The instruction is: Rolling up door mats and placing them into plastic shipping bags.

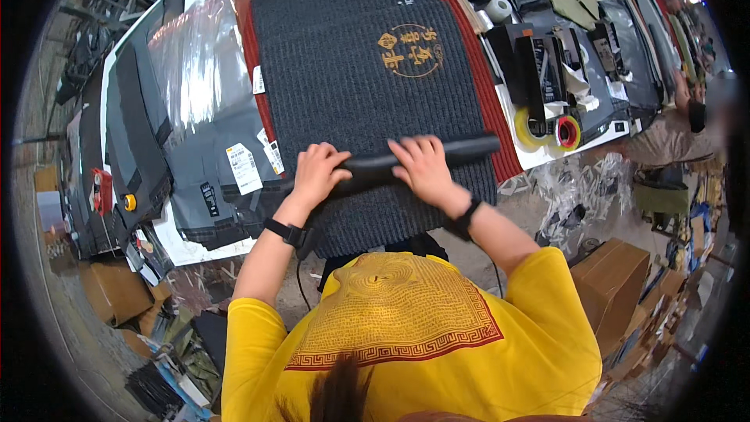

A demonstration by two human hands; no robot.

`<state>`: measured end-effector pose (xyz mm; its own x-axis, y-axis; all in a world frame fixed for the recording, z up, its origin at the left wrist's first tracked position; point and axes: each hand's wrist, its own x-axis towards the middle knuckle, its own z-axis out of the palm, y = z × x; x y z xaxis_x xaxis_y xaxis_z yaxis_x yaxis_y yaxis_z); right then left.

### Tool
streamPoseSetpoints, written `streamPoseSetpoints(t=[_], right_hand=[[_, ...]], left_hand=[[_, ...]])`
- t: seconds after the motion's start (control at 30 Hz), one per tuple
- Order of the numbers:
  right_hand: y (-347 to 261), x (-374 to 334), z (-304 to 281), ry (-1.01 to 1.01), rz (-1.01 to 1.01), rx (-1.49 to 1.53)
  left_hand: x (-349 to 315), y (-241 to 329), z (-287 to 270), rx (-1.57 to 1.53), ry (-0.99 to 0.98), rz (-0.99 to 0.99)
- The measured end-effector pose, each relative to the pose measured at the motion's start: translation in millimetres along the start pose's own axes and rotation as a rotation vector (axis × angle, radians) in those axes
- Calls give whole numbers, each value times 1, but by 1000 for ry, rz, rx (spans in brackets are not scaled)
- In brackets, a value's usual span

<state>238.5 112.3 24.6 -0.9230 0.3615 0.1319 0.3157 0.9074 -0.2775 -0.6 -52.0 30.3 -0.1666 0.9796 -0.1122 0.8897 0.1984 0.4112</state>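
Note:
A long black roll [371,166] lies crosswise over a dark grey ribbed mat [344,70] near the front edge of the table. My left hand [316,173] grips the roll's left part, fingers bent over it. Around its middle is my right hand [426,170], slightly blurred, thumb and fingers bent over the top. The roll's right end sticks out past that hand. Yellow print and white lettering mark the far part of the grey mat, and its near end hangs over the table edge. Under it lies a red ribbed mat [506,141].
Clear-wrapped dark packs [195,70] lie on the left. On the right are tape rolls [568,133], black boxes [539,70] and a white roll [498,8]. Cardboard boxes [613,285] stand on the littered floor. At the far right another person's hand [681,90] shows.

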Motion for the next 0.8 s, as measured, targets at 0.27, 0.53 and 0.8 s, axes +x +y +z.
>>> streamPoseSetpoints(t=[0.27, 0.53, 0.8], right_hand=[[40, 62, 33, 22, 76, 218], [-70, -85, -13, -261, -83, 87], [46, 108, 27, -7, -24, -39]], left_hand=[[6, 15, 21, 394, 181, 152], [-18, 32, 16, -206, -272, 130], [-21, 64, 33, 441, 134, 41]])
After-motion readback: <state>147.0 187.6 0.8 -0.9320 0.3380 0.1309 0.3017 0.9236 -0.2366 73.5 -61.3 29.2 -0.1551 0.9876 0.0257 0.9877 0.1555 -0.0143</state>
